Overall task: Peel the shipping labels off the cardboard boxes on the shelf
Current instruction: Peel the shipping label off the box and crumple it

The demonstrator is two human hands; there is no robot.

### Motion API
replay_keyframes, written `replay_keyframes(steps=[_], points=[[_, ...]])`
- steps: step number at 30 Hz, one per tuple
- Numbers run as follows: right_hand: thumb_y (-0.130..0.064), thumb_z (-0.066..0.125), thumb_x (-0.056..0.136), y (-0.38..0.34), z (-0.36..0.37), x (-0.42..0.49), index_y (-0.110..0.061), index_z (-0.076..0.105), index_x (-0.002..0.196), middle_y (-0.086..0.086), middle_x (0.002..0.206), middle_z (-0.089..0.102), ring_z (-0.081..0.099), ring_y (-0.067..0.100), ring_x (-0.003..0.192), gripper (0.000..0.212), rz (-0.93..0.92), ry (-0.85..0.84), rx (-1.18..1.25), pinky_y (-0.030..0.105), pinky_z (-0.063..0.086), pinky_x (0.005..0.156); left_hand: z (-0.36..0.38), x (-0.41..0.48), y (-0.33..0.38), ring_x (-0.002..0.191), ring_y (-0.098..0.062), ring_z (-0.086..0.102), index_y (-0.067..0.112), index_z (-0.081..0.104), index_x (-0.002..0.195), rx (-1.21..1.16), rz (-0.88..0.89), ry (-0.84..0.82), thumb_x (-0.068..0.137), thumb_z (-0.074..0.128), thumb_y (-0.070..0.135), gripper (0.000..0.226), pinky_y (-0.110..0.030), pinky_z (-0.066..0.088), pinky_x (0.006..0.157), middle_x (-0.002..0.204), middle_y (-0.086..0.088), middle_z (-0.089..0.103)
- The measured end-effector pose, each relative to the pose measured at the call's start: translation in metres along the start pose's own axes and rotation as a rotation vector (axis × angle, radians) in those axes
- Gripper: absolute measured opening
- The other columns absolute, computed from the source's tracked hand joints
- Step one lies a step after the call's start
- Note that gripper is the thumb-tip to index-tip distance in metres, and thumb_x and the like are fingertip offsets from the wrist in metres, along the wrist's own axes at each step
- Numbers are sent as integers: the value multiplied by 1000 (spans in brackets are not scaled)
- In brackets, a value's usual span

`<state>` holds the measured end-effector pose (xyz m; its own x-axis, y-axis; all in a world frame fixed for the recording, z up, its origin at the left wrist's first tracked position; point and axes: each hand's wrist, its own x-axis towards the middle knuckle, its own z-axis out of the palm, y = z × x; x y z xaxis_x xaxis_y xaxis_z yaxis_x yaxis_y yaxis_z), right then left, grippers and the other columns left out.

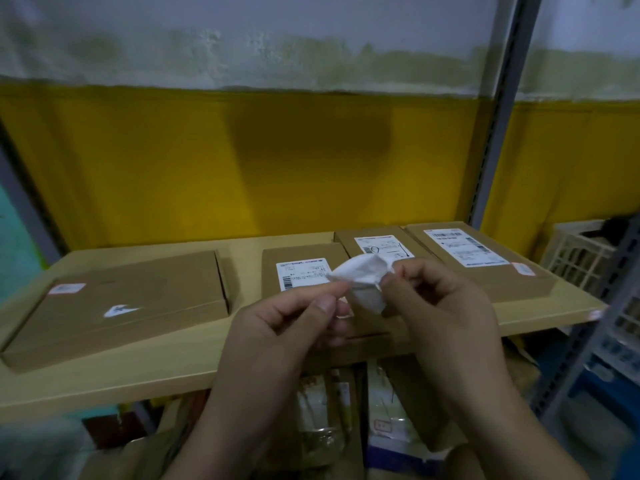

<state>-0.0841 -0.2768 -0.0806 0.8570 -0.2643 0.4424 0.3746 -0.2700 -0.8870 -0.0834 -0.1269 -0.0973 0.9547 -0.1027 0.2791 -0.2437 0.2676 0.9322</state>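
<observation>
A crumpled white peeled label (362, 280) hangs in front of me over the shelf. My left hand (277, 336) pinches its left edge and my right hand (440, 306) pinches its right edge. On the wooden shelf (145, 379) lie several flat cardboard boxes. The left box (138, 303) carries only a small white scrap and a small pink sticker. The middle box (298, 261) bears a white shipping label (303, 275), partly hidden by the held paper. Behind it another box has a label (379, 245). The right box (485, 268) has a full label (465, 247).
A grey metal upright (502, 109) stands at the shelf's back right. A cream plastic crate (581, 258) sits beyond the right end. Below the shelf lie packages and cardboard (332, 420). A yellow and white wall is behind.
</observation>
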Motion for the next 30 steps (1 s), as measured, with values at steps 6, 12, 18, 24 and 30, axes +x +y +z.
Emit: replay_keyframes(steps=[6, 12, 18, 24, 30], points=[[-16, 59, 72, -13, -13, 16, -19, 66, 52, -1, 57, 50, 46, 9, 51, 21, 319, -110, 852, 26, 47, 57, -4, 5, 7, 58, -16, 60, 18, 67, 56, -20, -19, 116, 54, 81, 35, 22, -27, 50, 60, 64, -7, 65], [-16, 62, 71, -11, 4, 25, -11, 63, 82, -2, 59, 50, 41, 5, 45, 12, 568, -249, 1096, 18, 42, 41, 8, 22, 7, 102, -14, 69, 20, 71, 106, 51, -85, -11, 79, 60, 39, 35, -32, 57, 79, 107, -1, 73], [-18, 65, 73, 4, 10, 32, -11, 56, 106, -3, 60, 50, 42, 6, 46, 36, 664, -307, 1072, 19, 42, 43, -6, 29, 18, 98, -17, 70, 18, 60, 125, 13, -126, -58, 80, 69, 30, 48, -38, 57, 85, 104, -4, 74], [-24, 65, 72, -2, 8, 35, -19, 61, 73, -7, 49, 29, 30, 6, 40, 7, 591, -297, 875, 19, 38, 40, -21, 42, 38, 78, -15, 67, 18, 65, 115, 189, -22, -75, 59, 87, 25, 60, -28, 53, 66, 80, -2, 68], [-23, 70, 72, -2, 5, 33, -16, 72, 84, 0, 73, 62, 57, 10, 67, 14, 381, -158, 663, 28, 52, 67, -14, 43, 53, 55, -12, 51, 8, 57, 74, 416, 126, -35, 72, 81, 18, 26, -15, 35, 45, 61, -7, 59]])
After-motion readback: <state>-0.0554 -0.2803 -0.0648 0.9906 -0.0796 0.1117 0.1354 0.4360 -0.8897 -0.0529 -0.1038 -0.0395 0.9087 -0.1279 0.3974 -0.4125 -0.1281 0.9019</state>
